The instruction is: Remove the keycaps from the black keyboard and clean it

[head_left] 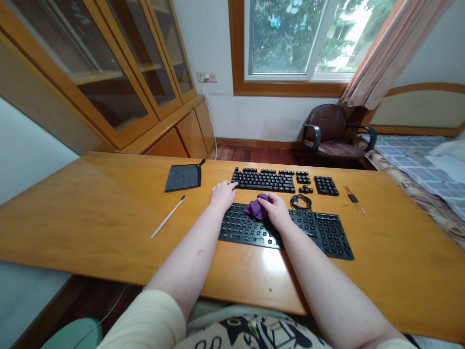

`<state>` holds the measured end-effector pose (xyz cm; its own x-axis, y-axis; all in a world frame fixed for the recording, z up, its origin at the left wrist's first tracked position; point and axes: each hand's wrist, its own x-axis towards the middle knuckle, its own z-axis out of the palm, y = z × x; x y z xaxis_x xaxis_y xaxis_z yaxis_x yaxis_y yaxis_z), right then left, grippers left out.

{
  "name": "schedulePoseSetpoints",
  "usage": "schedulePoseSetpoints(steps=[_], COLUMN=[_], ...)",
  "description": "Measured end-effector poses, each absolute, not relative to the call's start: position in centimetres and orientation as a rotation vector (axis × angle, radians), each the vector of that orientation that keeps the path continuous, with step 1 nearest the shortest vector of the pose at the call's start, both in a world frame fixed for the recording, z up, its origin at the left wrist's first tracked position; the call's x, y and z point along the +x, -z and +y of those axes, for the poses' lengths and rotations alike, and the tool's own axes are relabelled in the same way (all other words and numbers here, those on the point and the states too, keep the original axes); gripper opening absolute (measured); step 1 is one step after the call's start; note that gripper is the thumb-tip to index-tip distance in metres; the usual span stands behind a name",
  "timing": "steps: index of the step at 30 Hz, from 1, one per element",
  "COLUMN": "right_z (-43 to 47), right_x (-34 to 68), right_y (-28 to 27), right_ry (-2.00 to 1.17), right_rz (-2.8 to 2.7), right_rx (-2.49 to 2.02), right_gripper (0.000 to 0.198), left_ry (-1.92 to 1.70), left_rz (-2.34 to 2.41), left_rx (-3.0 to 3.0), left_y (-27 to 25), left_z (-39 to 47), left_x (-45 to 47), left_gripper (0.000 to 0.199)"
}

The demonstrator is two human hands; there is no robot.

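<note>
My left hand point(221, 195) reaches over the upper left corner of a black keyboard base point(238, 236) with its keycaps off. Its thumb and index finger are at a keycap on the near left corner of the laid-out black keycaps point(267, 181); whether the keycap is lifted cannot be made out. Bunched in the fingers of my right hand point(276, 209) is a purple cloth point(256, 209), which rests on the upper middle of the base. My right forearm hides part of the base.
A coiled black cable point(301, 202) lies behind the base. Number-pad keycaps point(326, 185) and a small wire keycap puller point(353, 198) are to the right. On the left are a grey zip pouch point(183, 177) and a thin white brush point(168, 217). The wooden desk point(109, 218) carries everything.
</note>
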<state>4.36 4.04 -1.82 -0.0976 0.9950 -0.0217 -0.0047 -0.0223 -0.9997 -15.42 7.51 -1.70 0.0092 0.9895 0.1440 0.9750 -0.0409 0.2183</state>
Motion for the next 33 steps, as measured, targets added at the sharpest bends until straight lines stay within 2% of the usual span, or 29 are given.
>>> schedulePoseSetpoints(steps=[14,17,21,27,33], right_z=[4.0,4.1,4.3,4.2,3.9], right_x=[4.6,4.7,4.7,4.4,4.3], right_y=[2.2,2.3,2.6,2.8,2.3], right_ry=[-1.291,-1.285,-1.228,-1.194,-1.327], right_rz=[-1.359,-1.394,-1.404,-1.324,-1.174], right_rx=[-1.153,-1.127,-1.109,-1.077,-0.966], right_gripper=[0.027,0.028,0.028,0.029,0.035], left_ry=[-0.534,-0.751,-1.253,-1.346,-1.362], left_rz=[2.092,2.0,1.614,1.327,1.316], left_rx=[2.143,2.115,1.724,1.677,1.538], left_y=[1.3,0.5,0.4,1.7,2.4], left_z=[7.6,6.5,3.5,1.3,2.4], left_x=[-15.4,-14.9,-13.2,-11.3,-11.4], left_gripper=[0.02,0.025,0.025,0.018,0.019])
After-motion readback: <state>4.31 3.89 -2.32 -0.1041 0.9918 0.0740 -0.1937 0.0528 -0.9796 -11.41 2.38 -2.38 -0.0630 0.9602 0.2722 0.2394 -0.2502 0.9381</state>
